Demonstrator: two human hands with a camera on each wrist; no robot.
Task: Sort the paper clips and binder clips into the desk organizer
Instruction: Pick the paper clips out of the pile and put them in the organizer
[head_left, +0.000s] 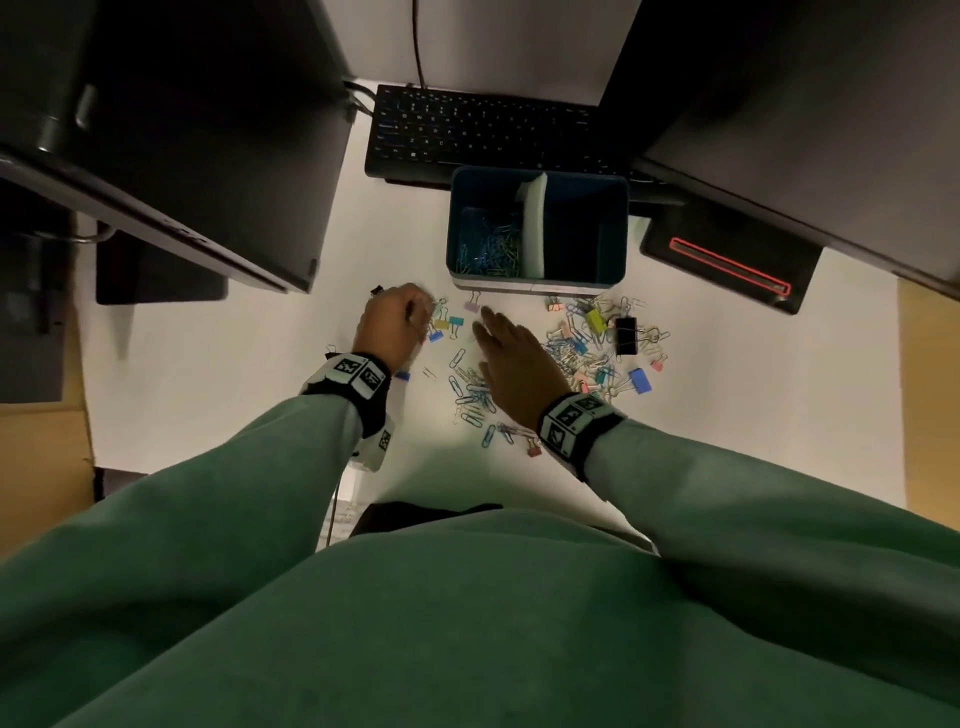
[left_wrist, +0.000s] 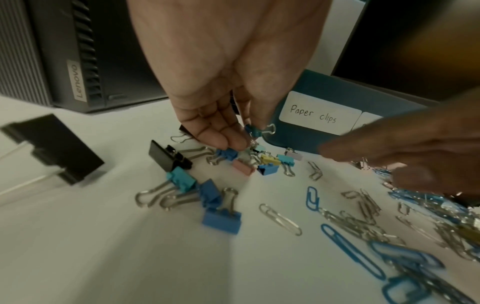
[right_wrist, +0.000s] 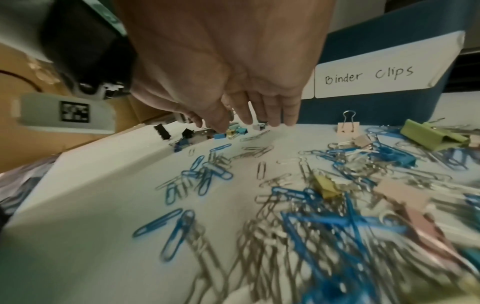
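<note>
Left wrist view: the left hand (left_wrist: 221, 86) points down with its fingers (left_wrist: 221, 133) curled, pinching a small teal binder clip with a silver wire handle (left_wrist: 255, 129) just above a cluster of small blue, pink, yellow and teal binder clips (left_wrist: 262, 162) lying on the white desk (left_wrist: 103, 246). The right hand (head_left: 511, 358) is released, fingers straight and together, hovering low over the desk between that cluster and a loose heap of blue and silver wire paper clips (right_wrist: 298, 216). A lilac binder clip (head_left: 471, 305) stands just beyond its fingertips, beside the front wall of the teal rectangular desk organizer (head_left: 537, 283). The organizer's left compartment, labelled "Paper clips" (left_wrist: 313, 115), holds a pile of blue and silver paper clips (head_left: 491, 247); a white divider (head_left: 535, 228) separates it from the right compartment, labelled "Binder clips" (right_wrist: 369, 76), whose contents I cannot tell. Right of the right hand lie more mixed clips, among them a large black binder clip (head_left: 626, 335), a yellow-green one (head_left: 596, 319) and a blue one (head_left: 640, 380). A black keyboard (head_left: 488, 130) sits behind the organizer
</note>
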